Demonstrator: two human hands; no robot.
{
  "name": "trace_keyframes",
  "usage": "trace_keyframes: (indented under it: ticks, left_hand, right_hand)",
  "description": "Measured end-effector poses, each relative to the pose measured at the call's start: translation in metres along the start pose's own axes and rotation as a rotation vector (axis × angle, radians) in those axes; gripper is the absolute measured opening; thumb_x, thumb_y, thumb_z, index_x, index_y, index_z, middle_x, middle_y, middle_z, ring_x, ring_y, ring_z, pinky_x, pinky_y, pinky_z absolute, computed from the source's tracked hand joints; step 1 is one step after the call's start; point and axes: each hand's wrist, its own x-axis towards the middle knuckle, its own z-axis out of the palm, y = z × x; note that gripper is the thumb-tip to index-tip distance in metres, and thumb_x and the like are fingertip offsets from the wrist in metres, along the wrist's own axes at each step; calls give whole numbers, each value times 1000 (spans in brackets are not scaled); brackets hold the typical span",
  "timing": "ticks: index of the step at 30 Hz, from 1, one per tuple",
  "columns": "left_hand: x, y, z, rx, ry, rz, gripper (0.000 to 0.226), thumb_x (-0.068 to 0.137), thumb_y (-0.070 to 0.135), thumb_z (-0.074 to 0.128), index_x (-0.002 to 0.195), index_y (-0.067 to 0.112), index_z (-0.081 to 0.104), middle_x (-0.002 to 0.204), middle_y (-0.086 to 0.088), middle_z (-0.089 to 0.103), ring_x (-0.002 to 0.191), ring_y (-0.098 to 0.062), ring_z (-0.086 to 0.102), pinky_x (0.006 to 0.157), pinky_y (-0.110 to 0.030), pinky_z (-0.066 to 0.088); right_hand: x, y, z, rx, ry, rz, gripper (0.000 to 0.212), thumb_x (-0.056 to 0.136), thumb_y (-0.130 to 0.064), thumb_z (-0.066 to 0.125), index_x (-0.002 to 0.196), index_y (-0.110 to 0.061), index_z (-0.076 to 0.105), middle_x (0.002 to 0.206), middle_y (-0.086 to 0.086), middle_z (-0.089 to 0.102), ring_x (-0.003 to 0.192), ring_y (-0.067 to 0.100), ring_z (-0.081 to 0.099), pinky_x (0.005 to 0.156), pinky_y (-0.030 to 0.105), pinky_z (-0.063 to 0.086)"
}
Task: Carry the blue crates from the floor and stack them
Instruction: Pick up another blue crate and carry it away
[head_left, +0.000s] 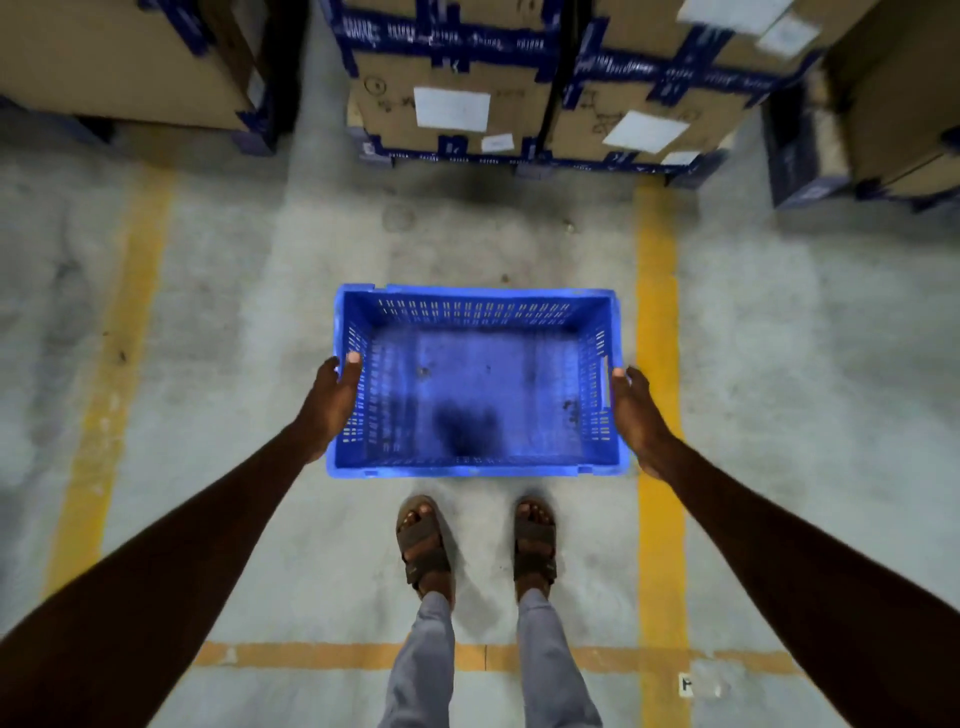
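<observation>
One empty blue plastic crate (475, 382) with slotted walls is held in front of me above the grey concrete floor. My left hand (332, 402) grips its left short wall, thumb hooked over the rim. My right hand (636, 410) grips the right short wall at the handle slot. The crate is level and its dirty bottom shows dark stains. No other blue crate is in view.
Stacked cardboard boxes (452, 88) with blue tape stand ahead, more at far left (130, 57) and far right (893, 98). Yellow floor lines (657, 322) run on both sides and behind my sandalled feet (426, 545).
</observation>
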Motion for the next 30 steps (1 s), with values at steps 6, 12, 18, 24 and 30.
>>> trace_keyframes:
  ticks: [6,12,18,24,30]
  left_hand:
    - [-131,93,-1,-94,-96,116,32,100,50,44,108,21,54,93,-2,57,81,-18,52,78,-37,44]
    - [-258,165,38,-213,-190,189,27,100,40,54,120,22,54,108,-8,67,88,-20,65,79,-38,49]
    - [-367,212,121,-213,-484,246,26,94,41,54,110,21,57,93,0,71,72,-7,66,61,-20,46]
    - [-456,243,230,-14,-755,337,52,80,63,52,112,23,64,90,3,74,76,-10,68,70,-29,49]
    - [-525,266,344,69,-868,389,67,70,72,49,108,20,67,88,-4,76,75,-17,69,66,-30,50]
  right_hand:
    - [-177,-75,-55,224,94,-106,59,103,-49,45,153,-18,36,143,-3,48,128,15,50,99,28,38]
    - [-310,-73,-118,502,218,-84,43,104,-40,50,143,-26,43,124,-1,62,103,22,62,79,39,47]
    - [-387,-19,-201,727,388,-43,57,94,-61,51,140,-29,44,126,4,66,102,27,67,76,40,49]
    - [-431,68,-300,834,559,-32,105,54,-97,56,139,-35,46,122,-4,69,99,21,72,83,48,56]
    - [-449,135,-384,966,703,5,107,46,-102,53,129,-33,54,113,-1,73,91,23,73,75,41,55]
